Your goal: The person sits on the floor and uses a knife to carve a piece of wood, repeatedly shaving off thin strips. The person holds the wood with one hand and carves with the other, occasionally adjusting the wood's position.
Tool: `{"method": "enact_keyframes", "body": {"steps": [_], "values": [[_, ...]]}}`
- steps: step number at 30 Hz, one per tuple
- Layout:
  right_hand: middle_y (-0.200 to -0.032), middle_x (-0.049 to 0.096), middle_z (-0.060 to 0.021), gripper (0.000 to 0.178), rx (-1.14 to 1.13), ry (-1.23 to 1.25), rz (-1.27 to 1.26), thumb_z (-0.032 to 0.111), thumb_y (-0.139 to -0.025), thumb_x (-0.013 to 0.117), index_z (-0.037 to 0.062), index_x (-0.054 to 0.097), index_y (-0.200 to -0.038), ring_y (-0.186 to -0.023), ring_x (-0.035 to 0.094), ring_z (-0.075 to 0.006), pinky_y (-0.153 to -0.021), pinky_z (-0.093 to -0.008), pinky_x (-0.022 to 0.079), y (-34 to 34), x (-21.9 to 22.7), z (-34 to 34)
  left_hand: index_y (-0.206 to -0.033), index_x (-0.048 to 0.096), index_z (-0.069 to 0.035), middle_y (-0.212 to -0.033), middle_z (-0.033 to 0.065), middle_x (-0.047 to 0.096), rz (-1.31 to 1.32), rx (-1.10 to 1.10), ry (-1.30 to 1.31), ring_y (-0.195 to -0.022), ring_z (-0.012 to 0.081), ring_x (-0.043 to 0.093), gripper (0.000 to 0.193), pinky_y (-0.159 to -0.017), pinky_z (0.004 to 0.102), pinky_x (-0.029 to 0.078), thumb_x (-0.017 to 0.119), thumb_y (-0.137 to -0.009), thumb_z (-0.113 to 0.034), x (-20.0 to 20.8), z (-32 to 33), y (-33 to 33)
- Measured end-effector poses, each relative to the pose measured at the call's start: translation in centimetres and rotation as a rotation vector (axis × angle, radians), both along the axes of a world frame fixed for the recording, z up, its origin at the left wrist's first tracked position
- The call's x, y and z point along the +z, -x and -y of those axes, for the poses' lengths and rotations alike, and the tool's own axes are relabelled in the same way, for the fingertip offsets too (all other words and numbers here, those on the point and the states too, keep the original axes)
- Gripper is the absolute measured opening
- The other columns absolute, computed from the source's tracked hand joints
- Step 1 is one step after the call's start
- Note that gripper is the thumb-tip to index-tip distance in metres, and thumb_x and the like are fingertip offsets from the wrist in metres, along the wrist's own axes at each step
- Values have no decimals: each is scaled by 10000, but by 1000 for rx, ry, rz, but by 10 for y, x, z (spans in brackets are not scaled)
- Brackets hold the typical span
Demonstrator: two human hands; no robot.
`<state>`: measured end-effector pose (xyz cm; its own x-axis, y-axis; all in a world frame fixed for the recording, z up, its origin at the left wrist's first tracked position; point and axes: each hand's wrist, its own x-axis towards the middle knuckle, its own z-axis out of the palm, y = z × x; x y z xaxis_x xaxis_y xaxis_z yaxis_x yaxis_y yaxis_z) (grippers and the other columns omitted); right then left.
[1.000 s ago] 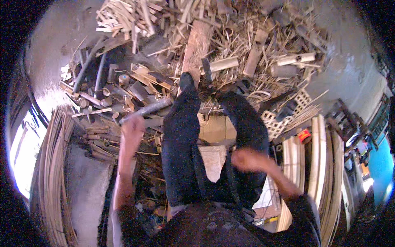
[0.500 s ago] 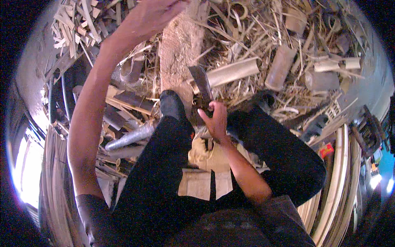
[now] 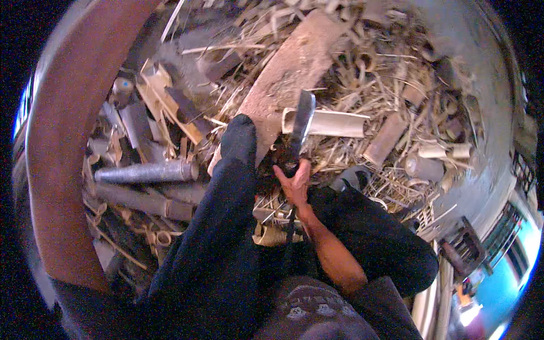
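My right hand (image 3: 296,186) is closed round the handle of a machete (image 3: 304,120). Its broad dark blade, with a bright edge, points away from me and crosses the end of a pale split bamboo piece (image 3: 337,123); whether they touch I cannot tell. To the left of the blade lies a long wooden plank (image 3: 286,71), with my left foot (image 3: 238,139) on its near end. My left forearm (image 3: 62,147) reaches up the left side and leaves the picture at the top, so the left hand is out of sight.
Bamboo shavings and strips (image 3: 362,85) cover the ground ahead and right. A brown bamboo section (image 3: 384,137) and a shorter one (image 3: 424,167) lie among them. A long bamboo pole (image 3: 147,171) and split pieces (image 3: 170,105) are heaped left of my leg. A grey wall (image 3: 493,113) stands at right.
The view has turned, so the plank now slants. My left hand has gone out past the top edge. The machete stays in my right hand, its blade now tilted the other way.
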<state>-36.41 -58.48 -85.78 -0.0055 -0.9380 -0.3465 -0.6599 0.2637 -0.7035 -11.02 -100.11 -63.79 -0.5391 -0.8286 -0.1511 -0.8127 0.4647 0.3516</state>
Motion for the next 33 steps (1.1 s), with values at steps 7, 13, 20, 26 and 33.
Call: {"method": "enact_keyframes", "body": {"steps": [7, 13, 20, 26, 33], "values": [[-919, 595, -234, 579, -106, -54, -36, 356, -695, 755, -20, 493, -1047, -893, 581, -402, -775, -447, 460, 1, -10, -13, -1182, 567, -56, -1117, 112, 612, -39, 31, -66, -1048, 230, 558, 416, -931, 380, 436, 484, -943, -385, 46, -79, 32], [-867, 640, -219, 635, -289, -186, 22, 562, -724, 672, 0, 543, -987, -839, 627, -402, -744, -456, 489, -9, 50, 17, -1124, 601, -46, -970, 152, 651, -230, -44, -161, -914, 266, 620, 331, -824, 363, 482, 552, -903, -288, 26, -226, 47], [-812, 641, -230, 688, -487, 15, 206, 645, -807, 532, 2, 540, -1052, -827, 624, -413, -729, -467, 475, -6, 102, 25, -1201, 536, 8, -1042, 99, 637, -498, 123, -715, -940, 165, 603, 378, -831, 327, 481, 539, -938, -264, 60, -354, 87], [-933, 619, -305, 849, -635, 36, 230, 727, -824, 377, -67, 537, -1078, -946, 594, -452, -815, -492, 447, 35, 126, 10, -1270, 501, -42, -1051, 59, 630, -620, 93, -1024, -988, 159, 571, 461, -854, 321, 456, 541, -926, -346, 28, -367, 105], [-907, 603, -304, 818, -565, 108, 414, 671, -882, 343, -97, 534, -1092, -863, 586, -430, -796, -455, 439, 36, 119, 12, -1260, 489, -18, -1041, 66, 630, -606, 126, -916, -921, 145, 587, 424, -825, 297, 467, 528, -942, -296, 33, -375, 70]]}}
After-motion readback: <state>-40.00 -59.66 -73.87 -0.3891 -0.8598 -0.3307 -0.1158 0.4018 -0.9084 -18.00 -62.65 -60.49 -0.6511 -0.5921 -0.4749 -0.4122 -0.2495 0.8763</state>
